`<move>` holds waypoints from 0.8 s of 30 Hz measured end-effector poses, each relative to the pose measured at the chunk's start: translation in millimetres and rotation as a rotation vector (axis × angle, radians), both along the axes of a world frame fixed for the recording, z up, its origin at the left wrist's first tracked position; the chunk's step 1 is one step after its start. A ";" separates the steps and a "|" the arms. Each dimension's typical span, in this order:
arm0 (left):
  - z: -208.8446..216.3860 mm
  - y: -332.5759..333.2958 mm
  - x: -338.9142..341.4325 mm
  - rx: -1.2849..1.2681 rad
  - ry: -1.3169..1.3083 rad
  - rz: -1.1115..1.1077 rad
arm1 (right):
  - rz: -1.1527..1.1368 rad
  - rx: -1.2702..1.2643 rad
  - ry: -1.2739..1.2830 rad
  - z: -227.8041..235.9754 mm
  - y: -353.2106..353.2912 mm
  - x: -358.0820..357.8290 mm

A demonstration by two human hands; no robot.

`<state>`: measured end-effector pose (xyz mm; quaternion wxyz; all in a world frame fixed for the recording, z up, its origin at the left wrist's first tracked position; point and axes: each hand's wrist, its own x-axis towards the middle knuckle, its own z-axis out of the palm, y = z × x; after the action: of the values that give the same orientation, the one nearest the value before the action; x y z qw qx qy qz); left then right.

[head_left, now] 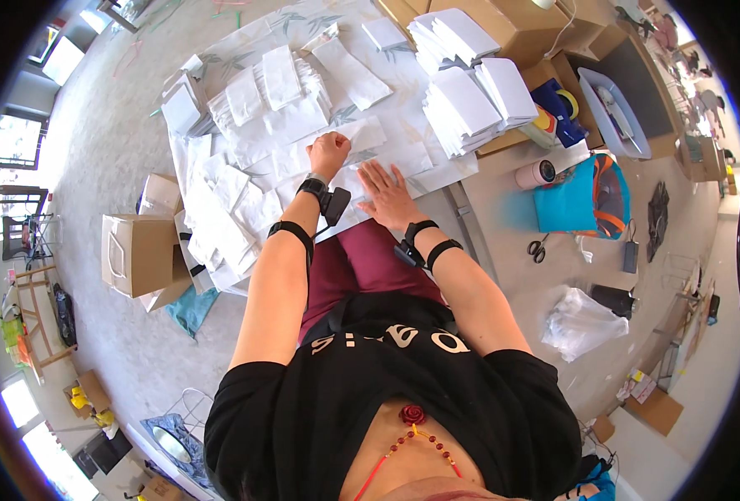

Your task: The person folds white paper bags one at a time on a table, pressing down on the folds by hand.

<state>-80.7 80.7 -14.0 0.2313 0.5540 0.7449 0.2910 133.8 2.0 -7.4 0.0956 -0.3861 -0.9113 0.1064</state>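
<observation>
A white sheet of paper (362,138) lies in front of me on a cloth-covered table (303,25) strewn with white paper pieces. My left hand (328,153) rests curled on this sheet, its fingers pinching the paper's edge. Just to the right, my right hand (387,194) lies flat, palm down, pressing on the white paper (420,159) with fingers spread. Both wrists wear black bands with small devices.
Stacks of folded white paper (470,104) stand at the back right, more loose ones (253,92) at the left. Cardboard boxes (136,250) sit on the floor at left. A tape roll (537,174), teal bag (579,200), scissors (537,248) and plastic bag (579,321) lie at right.
</observation>
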 end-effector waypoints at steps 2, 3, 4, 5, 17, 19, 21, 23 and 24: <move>-3.0 4.2 1.9 -0.033 -0.061 0.074 | 0.011 -0.021 -0.017 2.6 0.7 -1.5; -3.8 5.2 2.6 -0.035 -0.078 0.088 | 0.015 -0.035 -0.027 4.0 1.1 -1.7; -4.6 5.7 2.8 -0.037 -0.095 0.104 | 0.022 -0.050 -0.036 5.6 1.8 -2.0; -3.7 5.5 4.9 -0.042 -0.112 0.116 | 0.016 -0.045 -0.035 4.0 2.0 -0.9; -13.5 3.7 4.8 0.020 0.045 0.048 | 0.002 -0.054 -0.028 3.0 0.7 -1.3; -10.2 7.1 5.2 0.020 0.005 0.095 | 0.001 -0.039 -0.033 0.0 2.5 0.5; -10.3 4.7 -3.5 0.040 -0.150 0.135 | 0.001 -0.039 -0.026 0.4 2.9 -1.4; -8.2 -1.2 -22.5 0.092 -0.429 0.158 | 0.004 -0.050 -0.008 2.3 2.3 -3.4; -2.4 -5.2 -24.8 0.109 -0.544 0.178 | -0.008 -0.064 0.000 1.3 2.6 -0.5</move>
<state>-105.6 75.4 -16.4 0.3659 0.3998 0.6844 0.4878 133.3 4.6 -6.2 0.0839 -0.3927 -0.9058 0.1351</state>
